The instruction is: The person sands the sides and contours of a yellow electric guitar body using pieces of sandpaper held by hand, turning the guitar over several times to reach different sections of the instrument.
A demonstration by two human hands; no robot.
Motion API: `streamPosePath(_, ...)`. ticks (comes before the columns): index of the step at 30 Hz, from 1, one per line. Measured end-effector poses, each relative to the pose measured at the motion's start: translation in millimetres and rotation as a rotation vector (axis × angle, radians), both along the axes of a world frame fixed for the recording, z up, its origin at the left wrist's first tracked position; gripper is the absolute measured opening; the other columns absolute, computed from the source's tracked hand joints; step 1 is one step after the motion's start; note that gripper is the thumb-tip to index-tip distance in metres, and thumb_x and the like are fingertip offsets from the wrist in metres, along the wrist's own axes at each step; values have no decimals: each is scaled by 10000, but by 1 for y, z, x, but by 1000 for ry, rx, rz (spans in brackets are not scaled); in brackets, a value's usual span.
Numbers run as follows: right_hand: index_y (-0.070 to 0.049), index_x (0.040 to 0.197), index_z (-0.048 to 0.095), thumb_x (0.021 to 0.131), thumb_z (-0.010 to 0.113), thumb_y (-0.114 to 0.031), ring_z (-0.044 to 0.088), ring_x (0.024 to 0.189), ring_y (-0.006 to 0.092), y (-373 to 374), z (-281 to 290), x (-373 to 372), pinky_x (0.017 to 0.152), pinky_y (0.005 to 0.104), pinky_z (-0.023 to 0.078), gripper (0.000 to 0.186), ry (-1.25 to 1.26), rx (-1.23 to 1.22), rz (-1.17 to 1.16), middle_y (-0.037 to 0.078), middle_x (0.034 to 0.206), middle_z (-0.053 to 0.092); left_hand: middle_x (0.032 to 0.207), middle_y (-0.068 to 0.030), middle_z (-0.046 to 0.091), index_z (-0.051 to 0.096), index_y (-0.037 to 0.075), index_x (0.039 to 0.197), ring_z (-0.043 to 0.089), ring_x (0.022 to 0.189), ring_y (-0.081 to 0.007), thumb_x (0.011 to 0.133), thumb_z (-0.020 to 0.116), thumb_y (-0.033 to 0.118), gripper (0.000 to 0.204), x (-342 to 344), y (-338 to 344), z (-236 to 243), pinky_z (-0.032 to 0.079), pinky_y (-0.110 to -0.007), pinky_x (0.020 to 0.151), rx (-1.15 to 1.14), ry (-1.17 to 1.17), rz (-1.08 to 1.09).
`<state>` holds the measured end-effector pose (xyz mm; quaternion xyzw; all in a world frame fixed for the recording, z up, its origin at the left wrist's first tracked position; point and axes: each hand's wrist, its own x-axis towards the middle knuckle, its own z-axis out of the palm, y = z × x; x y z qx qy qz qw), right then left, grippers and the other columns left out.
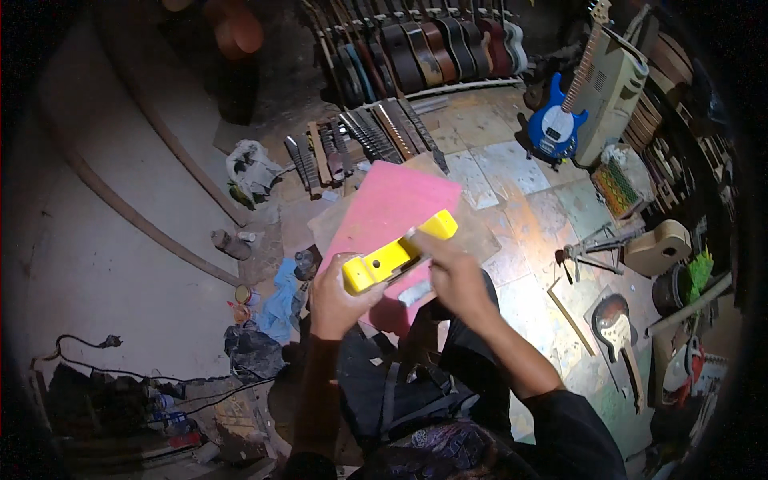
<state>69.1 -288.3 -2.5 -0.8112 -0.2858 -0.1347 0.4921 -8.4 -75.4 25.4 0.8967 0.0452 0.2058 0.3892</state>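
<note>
A long bright yellow block [386,261] with raised ends and a dark round hole is held at a slant over a pink sheet [400,192]. My left hand [340,298] is wrapped around its near left end. My right hand [458,276] is closed against the block's right part, with a whitish fingertip pressed on its top; whether something small is pinched there is hidden. A pale strip [414,293] lies on the pink sheet just below the block. Under the sheet is a brownish board [478,240].
Guitar necks [376,132] lie in a row ahead, before a rack of guitars [448,52]. A blue electric guitar [558,128] leans at the far right. On the right floor lies a small guitar [616,336]. A blue cloth [280,300] and cans [246,296] are at the left.
</note>
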Motion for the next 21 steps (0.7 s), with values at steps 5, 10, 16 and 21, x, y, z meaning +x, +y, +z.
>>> streamPosePath(5,-59,1357,672,795,445,131,662,1227,298,-18,43,27,1000,361,522,635,-27,10,-59,191,1326,689,983,-106,704,684,11,1059,696,930,-240,587,982,333,645,21,62,18,538,-380,875,18,122,-164)
streamPosePath(10,-33,1245,712,859,471,97,702,1024,376,27,20,21,925,410,545,473,121,161,82,231,1122,699,999,-114,666,678,2,1092,673,942,-260,663,919,305,578,33,77,-10,525,-400,869,95,-148,34)
streamPosePath(16,0,1000,664,823,566,97,679,918,397,62,9,-1,838,450,551,224,-175,215,20,200,982,683,1169,-233,719,672,-38,1224,715,1083,-370,901,766,162,391,43,59,-15,554,-415,944,48,-352,391)
streamPosePath(21,0,982,671,822,568,101,670,846,384,77,5,7,769,454,547,215,-160,235,56,184,921,662,1213,-258,714,671,-58,1266,690,1175,-374,992,673,183,365,38,86,-19,542,-418,978,8,-284,356)
